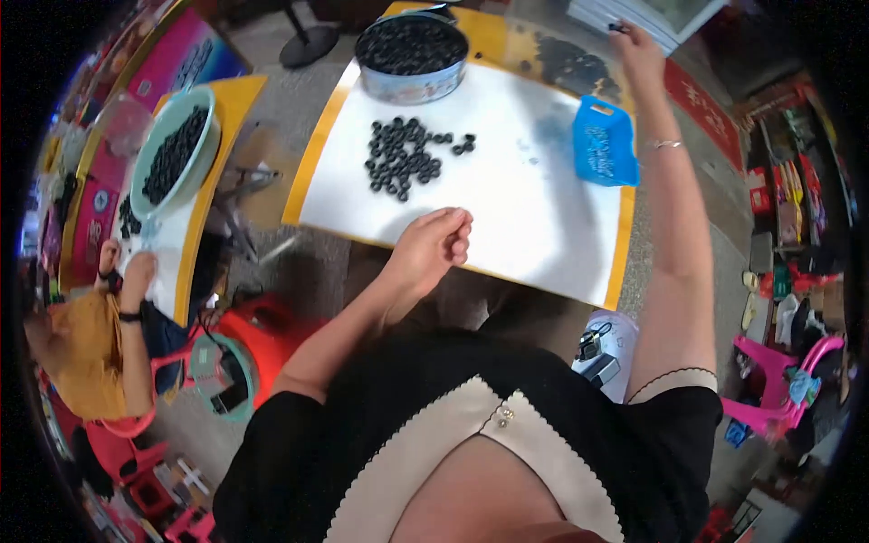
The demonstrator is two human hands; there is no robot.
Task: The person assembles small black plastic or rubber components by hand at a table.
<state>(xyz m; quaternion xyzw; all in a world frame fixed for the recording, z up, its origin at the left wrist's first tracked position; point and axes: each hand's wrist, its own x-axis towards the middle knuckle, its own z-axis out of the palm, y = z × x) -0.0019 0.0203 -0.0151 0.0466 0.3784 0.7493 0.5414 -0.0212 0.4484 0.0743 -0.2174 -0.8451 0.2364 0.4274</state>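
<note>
My left hand is over the near edge of the white-topped table, its fingers curled closed; whatever may be inside them is hidden. Stretched far to the upper right, my right hand pinches a small black piece at its fingertips. Small round black pieces lie in a loose single layer left of the table's middle, a few strays off to their right. Behind them stands a round tin filled with similar black pieces. A blue plastic basket sits at the table's right edge, below my right hand.
At left, a person in a yellow top works at another table, beside a pale green basin of black pieces. Red stools stand between us. A pink chair and stocked shelves are at right. A white bin is near my right elbow.
</note>
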